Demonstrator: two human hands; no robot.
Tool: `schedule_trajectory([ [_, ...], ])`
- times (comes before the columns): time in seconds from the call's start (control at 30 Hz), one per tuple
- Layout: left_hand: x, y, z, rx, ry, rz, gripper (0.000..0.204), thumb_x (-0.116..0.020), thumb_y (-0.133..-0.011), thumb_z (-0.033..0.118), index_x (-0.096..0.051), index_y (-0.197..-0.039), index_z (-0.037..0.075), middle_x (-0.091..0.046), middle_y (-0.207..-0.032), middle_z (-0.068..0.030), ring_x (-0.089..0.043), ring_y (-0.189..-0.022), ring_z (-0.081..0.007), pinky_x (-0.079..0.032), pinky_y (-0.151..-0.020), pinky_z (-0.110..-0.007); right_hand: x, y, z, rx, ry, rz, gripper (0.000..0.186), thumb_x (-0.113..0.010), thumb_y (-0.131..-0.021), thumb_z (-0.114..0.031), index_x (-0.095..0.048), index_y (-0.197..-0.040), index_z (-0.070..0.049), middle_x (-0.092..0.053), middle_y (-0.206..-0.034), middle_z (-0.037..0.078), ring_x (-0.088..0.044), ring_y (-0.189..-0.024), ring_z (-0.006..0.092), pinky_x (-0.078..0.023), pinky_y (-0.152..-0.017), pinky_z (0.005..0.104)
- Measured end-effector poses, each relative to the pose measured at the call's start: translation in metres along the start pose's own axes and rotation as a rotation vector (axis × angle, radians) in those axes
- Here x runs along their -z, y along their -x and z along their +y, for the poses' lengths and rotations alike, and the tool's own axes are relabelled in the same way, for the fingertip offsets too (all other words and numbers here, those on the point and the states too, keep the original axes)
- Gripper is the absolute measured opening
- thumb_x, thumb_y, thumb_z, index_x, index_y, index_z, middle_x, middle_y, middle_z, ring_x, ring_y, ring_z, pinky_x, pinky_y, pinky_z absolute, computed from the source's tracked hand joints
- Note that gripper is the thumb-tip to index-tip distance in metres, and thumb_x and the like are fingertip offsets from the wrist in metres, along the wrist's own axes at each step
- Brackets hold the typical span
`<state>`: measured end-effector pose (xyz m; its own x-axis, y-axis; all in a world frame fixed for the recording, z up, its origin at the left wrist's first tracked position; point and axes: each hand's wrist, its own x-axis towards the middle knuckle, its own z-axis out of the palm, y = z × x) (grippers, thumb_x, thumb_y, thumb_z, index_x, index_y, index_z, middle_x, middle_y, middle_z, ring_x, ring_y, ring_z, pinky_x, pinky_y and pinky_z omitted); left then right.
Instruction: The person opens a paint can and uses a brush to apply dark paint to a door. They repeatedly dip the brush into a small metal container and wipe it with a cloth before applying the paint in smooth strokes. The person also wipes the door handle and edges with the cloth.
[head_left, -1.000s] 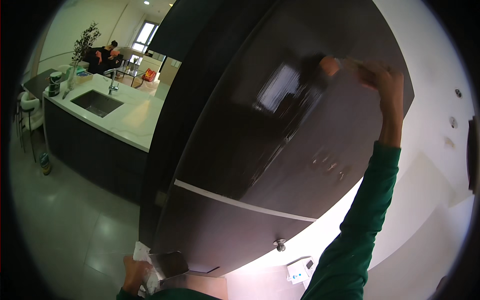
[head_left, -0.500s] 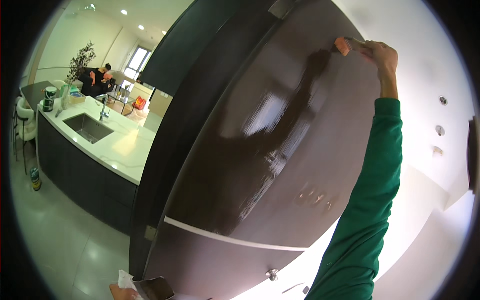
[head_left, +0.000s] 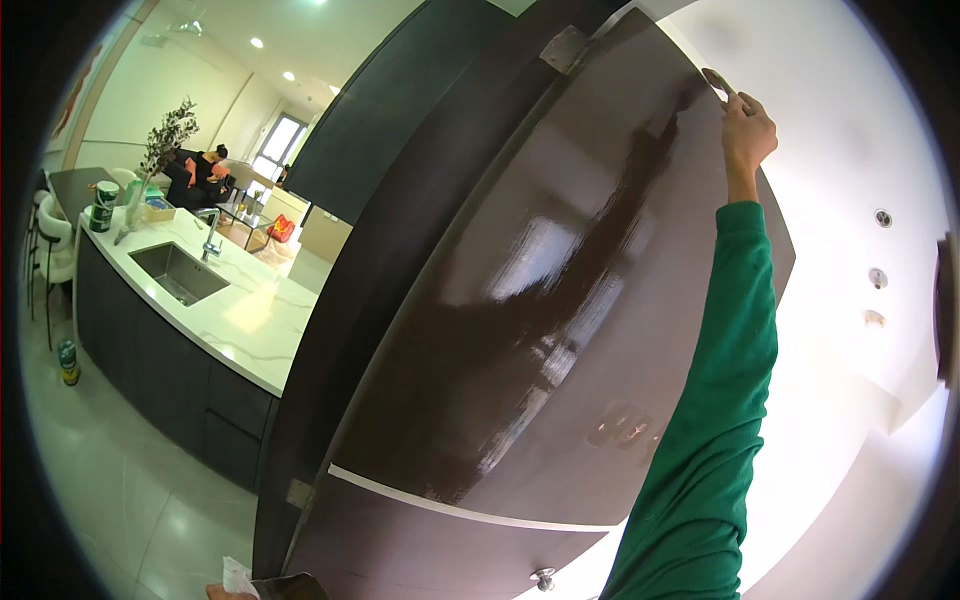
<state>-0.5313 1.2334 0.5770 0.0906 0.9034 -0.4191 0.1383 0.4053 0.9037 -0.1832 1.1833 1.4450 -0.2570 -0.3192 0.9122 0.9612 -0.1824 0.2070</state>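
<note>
A paintbrush [head_left: 715, 79] is gripped by its handle in my right hand [head_left: 748, 132], arm raised in a green sleeve. Its bristles, seen nearly edge-on, are at the upper right edge of a dark brown door [head_left: 600, 330]; whether they touch it I cannot tell. Glossy wet paint [head_left: 430, 390] covers the door's left and middle, with a streak running up toward the brush. At the lower edge, only a bit of my left hand [head_left: 226, 592] shows, closed at a dark-filled container [head_left: 290, 587] with a white paper-like scrap [head_left: 238, 577]; both are cut off.
A pale strip [head_left: 470, 510] crosses the door above a round knob [head_left: 542, 579]. Hinges [head_left: 298, 492] join it to a dark frame. At left stands a counter [head_left: 250, 345] with a sink [head_left: 180, 273], and a can [head_left: 68, 362] on the floor. A person [head_left: 205, 172] sits farther back.
My right hand has shifted slightly left, and the brush has turned from broadside to edge-on at the door's upper edge. The view has tilted, with my left hand and the container lower in it.
</note>
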Motion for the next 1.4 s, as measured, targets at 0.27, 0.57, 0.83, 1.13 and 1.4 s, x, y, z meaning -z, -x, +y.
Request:
schedule_trajectory([
  [0.27, 0.011, 0.026, 0.032, 0.043, 0.055, 0.019, 0.019, -0.065, -0.079, 0.005, -0.056, -0.073, -0.010, -0.060, -0.068, -0.0106, -0.054, -0.063, -0.0233, -0.039, -0.043, -0.038, 0.014, 0.028, -0.013, -0.025, 0.133, -0.176, 0.031, -0.062, -0.083, -0.025, -0.074, -0.099, -0.001, -0.072, -0.078, 0.011, -0.070, -0.077, 0.0181, -0.054, -0.077, 0.0335],
  [0.57, -0.006, -0.048, -0.038, 0.143, 0.080, 0.065, 0.026, -0.063, -0.081, 0.013, -0.055, -0.065, -0.006, -0.056, -0.060, -0.0075, -0.048, -0.051, -0.0192, -0.041, -0.045, -0.042, 0.044, -0.005, -0.053, -0.048, -0.076, -0.176, 0.028, -0.059, -0.086, -0.020, -0.073, -0.103, -0.001, -0.074, -0.080, 0.007, -0.072, -0.072, 0.0130, -0.057, -0.072, 0.0225],
  [0.83, -0.002, -0.037, -0.020, -0.074, -0.088, -0.005, 0.022, -0.062, -0.083, 0.014, -0.060, -0.070, -0.005, -0.058, -0.061, -0.0077, -0.053, -0.053, -0.0210, -0.045, -0.047, -0.043, -0.019, -0.024, -0.046, 0.051, 0.155, -0.241, 0.029, -0.057, -0.082, -0.023, -0.076, -0.097, -0.006, -0.073, -0.072, 0.003, -0.068, -0.072, 0.0125, -0.051, -0.073, 0.0255],
  [1.13, 0.003, -0.076, -0.082, -0.457, -0.754, -0.069, 0.023, -0.063, -0.084, 0.016, -0.063, -0.073, -0.004, -0.060, -0.062, -0.0085, -0.054, -0.053, -0.0218, -0.046, -0.048, -0.043, 0.053, 0.042, -0.089, -0.114, 0.116, -0.592, 0.025, -0.063, -0.077, -0.020, -0.074, -0.087, 0.000, -0.070, -0.071, 0.009, -0.067, -0.062, 0.0145, -0.054, -0.063, 0.0256],
  [1.4, -0.008, -0.074, -0.063, -0.118, 0.273, 0.189, 0.020, -0.064, -0.051, -0.007, -0.050, -0.065, -0.002, -0.051, -0.059, -0.0094, -0.052, -0.048, -0.0229, -0.041, -0.044, -0.040, 0.107, 0.072, -0.125, -0.206, 0.055, -0.984, 0.031, -0.062, -0.083, -0.021, -0.069, -0.096, 0.006, -0.070, -0.077, 0.014, -0.071, -0.064, 0.0191, -0.057, -0.056, 0.0254],
])
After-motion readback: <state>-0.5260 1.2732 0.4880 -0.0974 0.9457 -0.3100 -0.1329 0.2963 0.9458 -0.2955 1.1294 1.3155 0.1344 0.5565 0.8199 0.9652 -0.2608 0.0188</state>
